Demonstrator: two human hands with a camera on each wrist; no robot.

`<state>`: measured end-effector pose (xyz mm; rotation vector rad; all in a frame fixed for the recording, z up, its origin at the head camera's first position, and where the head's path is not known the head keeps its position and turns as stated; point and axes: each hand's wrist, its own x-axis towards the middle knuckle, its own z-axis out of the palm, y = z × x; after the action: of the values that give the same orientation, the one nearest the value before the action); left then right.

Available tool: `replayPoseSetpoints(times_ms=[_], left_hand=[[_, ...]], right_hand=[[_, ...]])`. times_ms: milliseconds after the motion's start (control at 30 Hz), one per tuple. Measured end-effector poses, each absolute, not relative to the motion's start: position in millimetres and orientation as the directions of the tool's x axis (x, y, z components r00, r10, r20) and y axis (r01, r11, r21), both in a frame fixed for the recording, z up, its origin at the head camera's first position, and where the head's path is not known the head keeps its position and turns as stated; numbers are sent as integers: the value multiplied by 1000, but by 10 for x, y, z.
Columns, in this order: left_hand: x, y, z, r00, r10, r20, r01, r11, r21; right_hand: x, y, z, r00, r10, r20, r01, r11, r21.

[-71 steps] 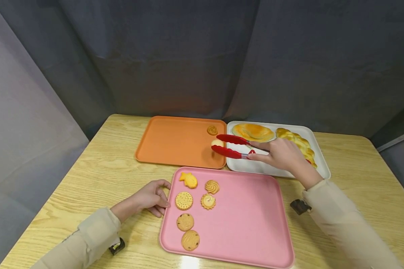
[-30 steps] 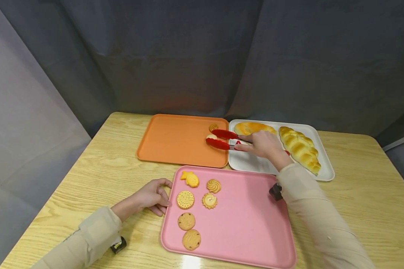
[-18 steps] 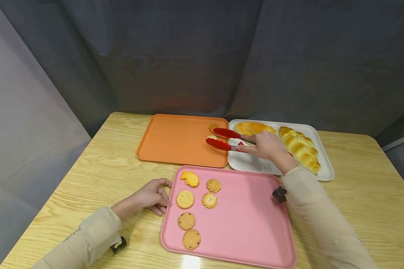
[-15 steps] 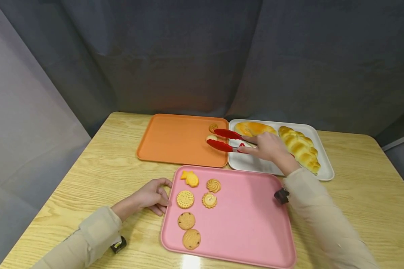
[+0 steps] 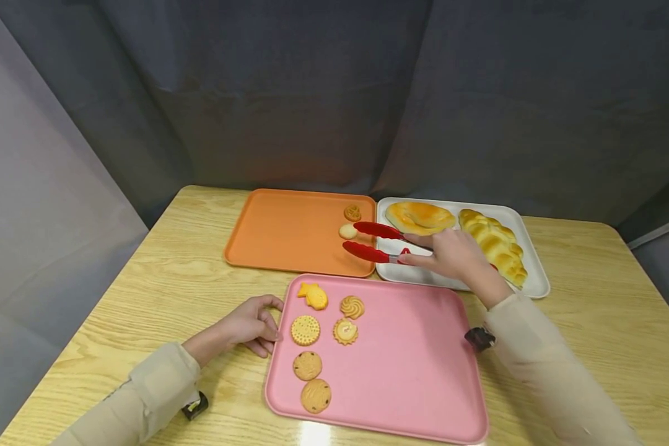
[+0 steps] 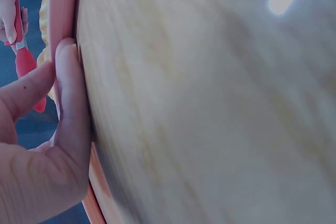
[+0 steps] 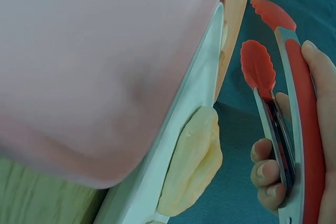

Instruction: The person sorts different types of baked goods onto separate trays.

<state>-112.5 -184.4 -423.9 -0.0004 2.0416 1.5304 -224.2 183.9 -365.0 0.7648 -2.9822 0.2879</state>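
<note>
Spread red tongs beside a pale round cookie
The left hand pinches the pink tray's left rim; on the orange tray beyond lies the cookie, just left of the tongs, contact unclear, and the right hand grips their handles. Keeping the tips level and slow should avoid dragging it. Around: a fish-shaped cookie and five round cookies at the pink tray's left; a pretzel-shaped cookie close behind, easily knocked; oval bread and braided loaf on the white tray, under the reach.
</note>
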Motion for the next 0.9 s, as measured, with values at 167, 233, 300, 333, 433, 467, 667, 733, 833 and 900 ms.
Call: replayPoseSetpoints(times_ms=[167,233,300,333,433,467,667,733,833,900], left_hand=[[-1121,-1842,-4231,-833,333,-443,-333,339,880],[-1119,-1840,-4222,-834,333,-440,-331,337,881],[-1118,-1840,-4216,-835,333,-438,-330,335,883],[-1118,-1839,-4212,-835,332,-439,-331,334,883],[-1118,-1839,-4214,-835,333,-439,-331,334,883],[-1118,-1839,-4215,-834,333,-440,-332,334,882],[-1125,-1842,-4236,-834,331,-442,-333,337,880],[-1127,-1843,-4241,-834,328,-444,-334,340,879],[-1128,-1843,-4242,-835,327,-442,-332,342,879],[-1125,-1839,-4235,-835,326,-443,-332,343,878]], right_hand=[[-2188,1854,-3653,-865,-487,119,-501,850,-162],[-2170,1857,-3651,-861,-493,129,-508,846,-162],[-2145,1865,-3644,-855,-500,139,-518,840,-163],[-2132,1869,-3641,-851,-505,143,-523,837,-162],[-2084,1885,-3626,-843,-516,151,-536,829,-161],[-2066,1890,-3622,-841,-519,154,-539,827,-159],[-1964,1893,-3593,-846,-516,136,-533,833,-148],[-1934,1897,-3585,-846,-517,133,-532,833,-149],[-1893,1906,-3577,-827,-538,160,-559,817,-140],[-1868,1914,-3577,-814,-553,179,-576,807,-129]])
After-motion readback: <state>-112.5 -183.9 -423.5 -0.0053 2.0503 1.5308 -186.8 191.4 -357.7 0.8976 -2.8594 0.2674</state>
